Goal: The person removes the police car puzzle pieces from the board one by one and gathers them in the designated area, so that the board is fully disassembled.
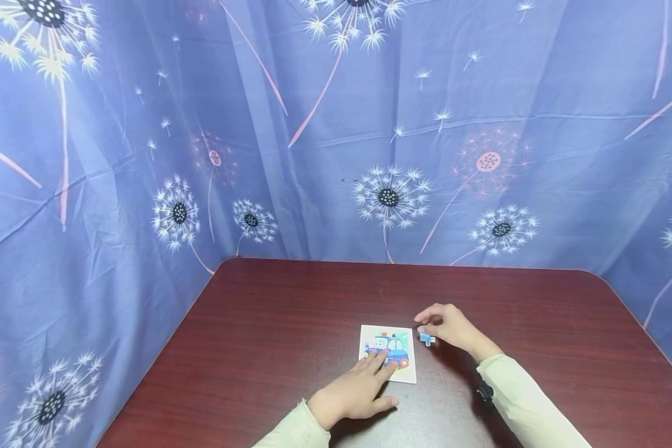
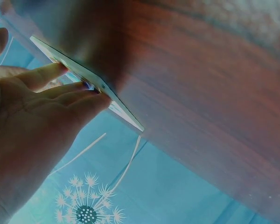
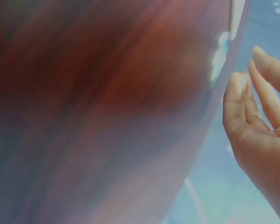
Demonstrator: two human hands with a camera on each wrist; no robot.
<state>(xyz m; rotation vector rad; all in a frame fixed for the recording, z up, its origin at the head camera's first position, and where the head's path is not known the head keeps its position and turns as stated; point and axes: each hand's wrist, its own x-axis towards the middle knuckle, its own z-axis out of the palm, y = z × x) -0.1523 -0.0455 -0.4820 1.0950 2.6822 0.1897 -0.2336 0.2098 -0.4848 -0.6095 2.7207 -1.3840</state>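
Observation:
A square white puzzle board (image 1: 404, 376) with a cartoon blue car on it lies on the table. My left hand (image 1: 358, 389) rests on its near left part, fingers extended across the picture and covering some of it. The left wrist view shows the left hand's fingertips (image 2: 102, 100) touching the board (image 2: 126, 114). Just right of the board lies a small blue puzzle piece (image 1: 427, 340). Over that piece hovers my right hand (image 1: 450, 326), its fingers loosely bent. In the right wrist view a gap separates the right hand (image 3: 256, 116) from the piece (image 3: 219, 58).
The dark red-brown wooden table (image 1: 257, 348) has rounded far corners. A blue curtain (image 1: 325, 186) with a dandelion print hangs behind the table and along its sides.

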